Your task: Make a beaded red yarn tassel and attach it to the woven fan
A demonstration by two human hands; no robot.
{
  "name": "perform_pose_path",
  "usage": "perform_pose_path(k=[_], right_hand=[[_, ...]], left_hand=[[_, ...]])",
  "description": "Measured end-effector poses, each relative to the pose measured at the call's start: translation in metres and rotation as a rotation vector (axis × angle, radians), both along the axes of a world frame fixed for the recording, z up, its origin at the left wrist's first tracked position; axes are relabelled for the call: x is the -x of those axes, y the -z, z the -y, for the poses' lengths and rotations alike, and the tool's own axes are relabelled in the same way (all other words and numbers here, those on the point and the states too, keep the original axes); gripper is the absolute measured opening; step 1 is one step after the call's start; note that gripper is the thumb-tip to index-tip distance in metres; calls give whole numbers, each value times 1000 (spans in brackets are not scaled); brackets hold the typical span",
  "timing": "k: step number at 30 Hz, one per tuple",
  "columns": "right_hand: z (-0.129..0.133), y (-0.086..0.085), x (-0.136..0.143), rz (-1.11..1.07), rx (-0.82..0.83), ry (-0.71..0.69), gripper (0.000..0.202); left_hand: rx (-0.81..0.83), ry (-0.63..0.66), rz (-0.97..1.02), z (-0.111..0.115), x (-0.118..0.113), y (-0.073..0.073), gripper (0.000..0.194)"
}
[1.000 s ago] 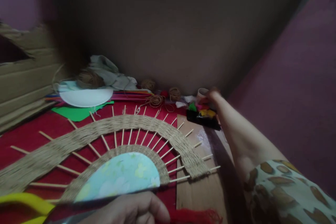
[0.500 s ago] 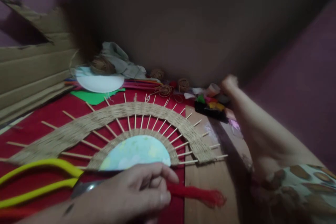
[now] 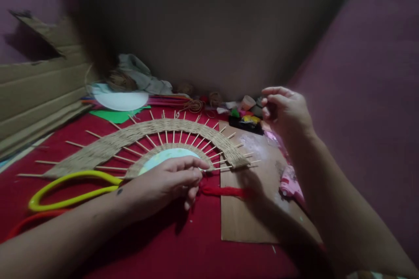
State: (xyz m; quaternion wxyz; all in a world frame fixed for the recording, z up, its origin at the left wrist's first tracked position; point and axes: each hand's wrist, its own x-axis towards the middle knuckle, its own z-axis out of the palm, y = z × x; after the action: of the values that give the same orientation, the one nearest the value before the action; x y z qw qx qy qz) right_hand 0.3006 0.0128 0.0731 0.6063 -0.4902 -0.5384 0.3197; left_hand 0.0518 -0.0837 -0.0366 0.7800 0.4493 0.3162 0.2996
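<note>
My left hand is over the lower right end of a woven fan-shaped piece, thumb and forefinger pinched near its lowest right stick. What they pinch is too small to make out. The piece has tan woven bands on thin wooden sticks around a pale blue-green half disc, partly hidden by this hand. A bundle of red yarn lies just right of the left fingers. My right hand is raised at the right, fingers curled into a pinch; anything in it cannot be seen. Yellow-handled scissors lie behind my left forearm.
A brown board lies on the red cloth. A pink glue gun is at right. White plate, green sheet, twine balls and a black tray line the back. Cardboard stands left.
My right hand has come closer, and its curled fingers now show clearly. The view has shifted, showing more of the board and the glue gun. The left hand stays by the fan's end.
</note>
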Motion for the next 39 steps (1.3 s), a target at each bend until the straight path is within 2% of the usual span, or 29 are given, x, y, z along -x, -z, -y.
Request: perform_pose_path(k=[2,3,5,7,10,14,20,23,25,26,28,31,33,36,39], right_hand=[[-15,6,-19,78,149,192,22],[-27,9,-28,90,215,241,21],[-52,18,-44,105,297,306,13],[-76,28,-55,115,403,342,29],[-100,44,-64,115,519,373,36],[-112,52,-68,112,564,370,35],[-106,41,-53,31,490,324,36],[-94,33,-29,-64,440,202,24],[-75,29,-7,-131,398,111,4],[-61,29,4,-171,362,47,6],[-26,32,23,-279,315,-239,10],[27,50,39,-227,341,-443,4],[53,67,42,-131,491,-573,8],[76,90,42,-112,634,-735,11],[84,100,47,-58,665,-800,13]], left_hand=[[-28,-7,-22,-1,0,0,28],[-37,-11,-29,-2,0,1,29],[-40,-13,-28,-3,1,3,31],[-21,-7,-20,-3,1,5,32],[16,13,-19,-1,1,5,31],[33,33,-23,1,0,3,29],[74,24,54,-1,2,-2,23],[100,-13,114,-2,2,-4,22],[101,-4,116,-2,2,-6,22],[96,2,117,-2,2,-6,21],[80,8,132,-1,3,-6,21],[44,8,148,-2,4,-6,24],[20,13,133,-2,4,-6,24],[-4,25,129,-3,5,-7,24],[-23,22,108,-4,6,-8,24]])
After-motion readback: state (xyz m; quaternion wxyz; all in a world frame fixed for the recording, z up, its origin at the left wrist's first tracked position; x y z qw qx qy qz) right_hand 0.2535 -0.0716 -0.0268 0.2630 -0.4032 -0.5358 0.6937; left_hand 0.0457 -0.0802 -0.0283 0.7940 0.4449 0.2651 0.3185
